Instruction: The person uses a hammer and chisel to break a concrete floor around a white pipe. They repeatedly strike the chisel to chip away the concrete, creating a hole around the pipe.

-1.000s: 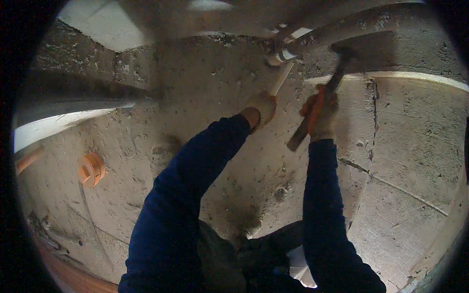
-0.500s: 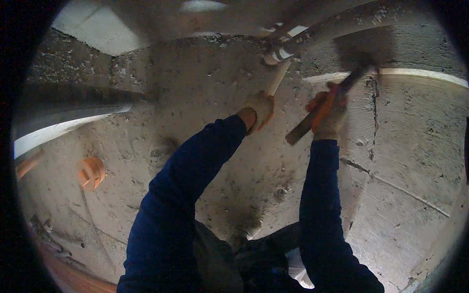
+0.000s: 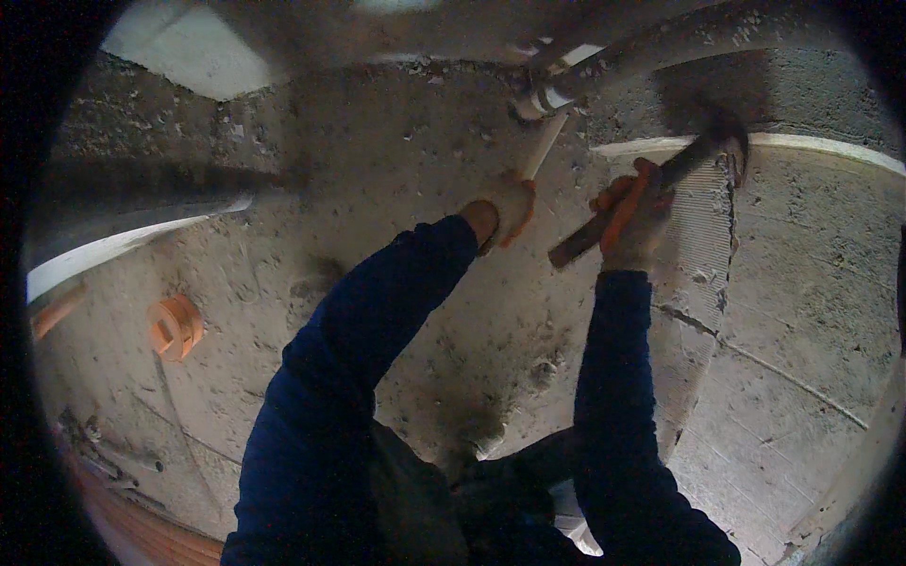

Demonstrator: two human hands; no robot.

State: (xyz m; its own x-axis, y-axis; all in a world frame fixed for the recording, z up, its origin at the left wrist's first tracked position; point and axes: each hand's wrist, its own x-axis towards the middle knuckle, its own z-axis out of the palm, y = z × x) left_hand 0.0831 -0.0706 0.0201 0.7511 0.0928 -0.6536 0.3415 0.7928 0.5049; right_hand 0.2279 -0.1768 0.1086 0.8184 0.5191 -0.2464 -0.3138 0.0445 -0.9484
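Observation:
My left hand (image 3: pixel 510 208), in a pale work glove with orange on the palm side, is closed around a pale, narrow bar (image 3: pixel 545 151). The bar's far end is close to the end collar of a pipe (image 3: pixel 540 100); whether they touch I cannot tell. To the right, my right hand (image 3: pixel 637 212), gloved likewise, grips a hammer (image 3: pixel 691 162) by its handle. Its dark, curved head is up and to the right, over the edge of the floor panels, while the handle's butt sticks out left below the hand.
A ribbed strip (image 3: pixel 700 222) and pale panels (image 3: pixel 802 274) lie on the right. The thick pipe crosses the upper right. At left are a dark pipe (image 3: pixel 142 208), an orange cap-like round piece (image 3: pixel 176 326) and orange piping (image 3: pixel 151 528) at the lower edge. The rough concrete (image 3: pixel 453 349) has small debris.
The hammer has shifted slightly, its head a little to the right and its butt a little higher; the head is less blurred. My left hand has barely moved and still holds the bar.

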